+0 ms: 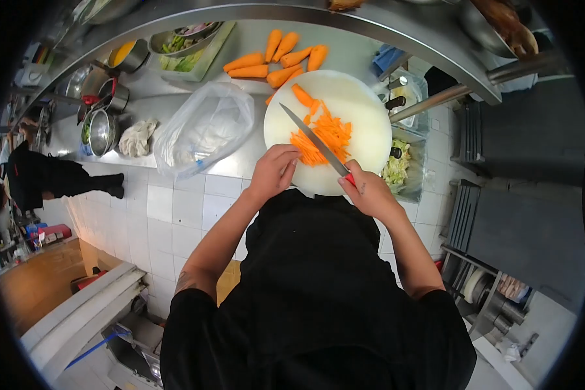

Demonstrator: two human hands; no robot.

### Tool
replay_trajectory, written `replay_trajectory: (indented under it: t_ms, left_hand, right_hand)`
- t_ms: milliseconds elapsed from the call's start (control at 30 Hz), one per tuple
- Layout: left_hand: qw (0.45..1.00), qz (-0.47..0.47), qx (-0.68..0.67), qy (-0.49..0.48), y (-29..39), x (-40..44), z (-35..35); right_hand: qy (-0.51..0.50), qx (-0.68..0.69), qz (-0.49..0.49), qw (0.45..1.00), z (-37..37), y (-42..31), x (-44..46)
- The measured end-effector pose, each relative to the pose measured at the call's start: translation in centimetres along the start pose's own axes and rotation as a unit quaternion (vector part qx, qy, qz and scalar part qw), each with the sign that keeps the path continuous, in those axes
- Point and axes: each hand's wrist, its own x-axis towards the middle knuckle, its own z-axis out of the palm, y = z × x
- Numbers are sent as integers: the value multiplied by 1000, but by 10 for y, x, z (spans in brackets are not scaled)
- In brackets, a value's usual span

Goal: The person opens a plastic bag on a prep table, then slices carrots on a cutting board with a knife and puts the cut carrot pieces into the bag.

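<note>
My right hand [372,192] is closed round the red handle of a kitchen knife [316,141]. Its long blade slants up to the left across a heap of carrot strips [331,134] on a round white cutting board [374,117]. At the board's lower left edge is my left hand [276,170], fingertips at the near side of the strips and thumb apart from the fingers; no object shows in it. A carrot piece [301,95] lies on the board above the strips. Behind the board, several whole peeled carrots [286,47] rest on the steel counter.
Left of the board lies a clear plastic bag [205,127], then a crumpled cloth [137,138] and a metal bowl [103,132]. A container of chopped greens [396,162] stands at the right. A steel shelf edge [344,18] crosses above the counter. Another person [45,179] stands far left.
</note>
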Motion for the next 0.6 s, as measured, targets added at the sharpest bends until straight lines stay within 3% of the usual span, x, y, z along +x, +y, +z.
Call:
replay_trajectory:
  t_ms: [67,133,200,300,367,467,600]
  left_hand:
    - [1000,-8,-16,4,14,4,-4]
    - [996,22,67,48,30,9,-11]
    - [998,4,49,24,42,7,-9]
    - [989,54,126,-49,76,26,0]
    - [982,49,127,-131,86,35,18]
    - [978,-8,150,-142,74,41,40]
    - [971,-12,187,-149,54,37,50]
  right_hand:
    - [62,-43,-28,997,-5,2,-17]
    - [93,-51,-37,994,-8,1,-26]
    - [123,-60,-48,989,-9,-1,-31]
    - [147,-87,-52,984,-9,-2,-33]
    - [175,-98,-67,977,-5,2,-34]
    - [196,-85,-82,973,-10,12,-42]
    - [201,-98,-76,972,-21,31,-67]
